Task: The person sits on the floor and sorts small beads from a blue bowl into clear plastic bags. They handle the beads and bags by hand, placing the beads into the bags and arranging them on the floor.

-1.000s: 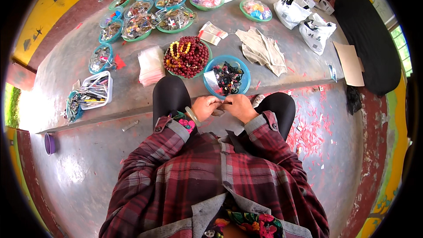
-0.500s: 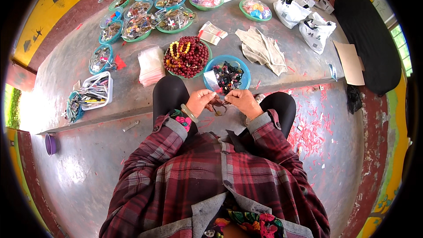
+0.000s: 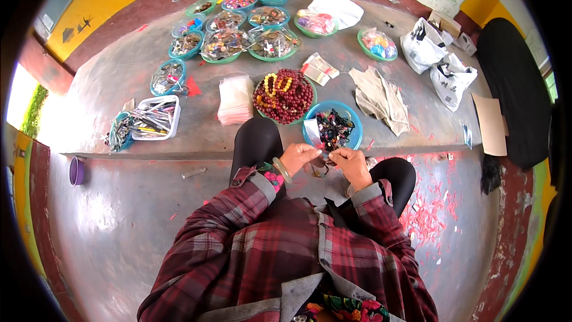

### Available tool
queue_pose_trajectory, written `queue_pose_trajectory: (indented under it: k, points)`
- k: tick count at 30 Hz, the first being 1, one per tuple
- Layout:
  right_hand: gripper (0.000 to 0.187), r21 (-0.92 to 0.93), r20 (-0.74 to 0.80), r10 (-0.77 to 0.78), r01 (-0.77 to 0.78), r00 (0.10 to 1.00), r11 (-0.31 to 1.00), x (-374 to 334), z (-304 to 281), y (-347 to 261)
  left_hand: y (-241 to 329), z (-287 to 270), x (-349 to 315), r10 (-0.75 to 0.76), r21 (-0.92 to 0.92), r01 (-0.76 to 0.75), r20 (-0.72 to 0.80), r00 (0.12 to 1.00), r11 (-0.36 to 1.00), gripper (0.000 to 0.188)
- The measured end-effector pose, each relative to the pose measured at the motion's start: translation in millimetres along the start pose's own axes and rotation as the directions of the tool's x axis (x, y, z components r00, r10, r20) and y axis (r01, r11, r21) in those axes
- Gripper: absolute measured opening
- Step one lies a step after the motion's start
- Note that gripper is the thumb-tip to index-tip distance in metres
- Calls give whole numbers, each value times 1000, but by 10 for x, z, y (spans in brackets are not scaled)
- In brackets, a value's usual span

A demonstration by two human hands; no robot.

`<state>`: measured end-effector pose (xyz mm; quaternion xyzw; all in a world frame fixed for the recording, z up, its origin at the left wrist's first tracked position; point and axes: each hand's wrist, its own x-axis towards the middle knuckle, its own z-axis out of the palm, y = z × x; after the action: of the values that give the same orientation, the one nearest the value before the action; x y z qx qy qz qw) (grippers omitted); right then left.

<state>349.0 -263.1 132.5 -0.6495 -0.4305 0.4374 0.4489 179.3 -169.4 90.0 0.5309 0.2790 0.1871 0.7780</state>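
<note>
My left hand [image 3: 298,160] and my right hand [image 3: 353,166] meet just above my knees, fingertips pinched close together. Between them hangs a thin dark cord [image 3: 320,172], looped below the fingers; small details on it are too fine to make out. Right beyond the hands is a blue basin [image 3: 359,137] full of tangled black cords with small coloured bits [image 3: 335,129]. A whitish card or packet [image 3: 311,133] leans at that basin's left side. Left of it, dark red bead strings [image 3: 285,98] with some yellow ones [image 3: 276,85] fill a green basin.
Clear plastic bags [image 3: 234,100] lie stacked on the concrete platform [image 3: 202,92]. Bundled cards [image 3: 320,68] and a beige cloth [image 3: 381,100] lie farther back. Several basins of packaged trinkets [image 3: 274,43], a pen tray [image 3: 173,120] and white carrier bags [image 3: 453,80] surround these. Red scraps [image 3: 426,214] litter the floor.
The view has swung, so the whole scene sits lower and farther right in the picture. Both hands keep their pinch on the cord, with only slight finger movement.
</note>
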Motion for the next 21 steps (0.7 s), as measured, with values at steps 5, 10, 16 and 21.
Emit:
queue_pose_trajectory:
  k: [5,10,16,21]
  points:
    - [16,-28,-52,-41,40,998,999,-28,19,-74,-1,-26,-3,24,2,-24,40,999,1000,29]
    - [14,4,-62,-66,66,996,998,-45,15,-90,137,29,-89,1,-104,9,98,995,995,28]
    - [16,324,-136,27,18,990,946,8,-58,10,39,-16,-27,-14,-44,18,80,997,999,22]
    - [16,356,-143,29,24,989,934,-9,-40,-25,96,9,-48,-35,-41,35,21,999,999,23]
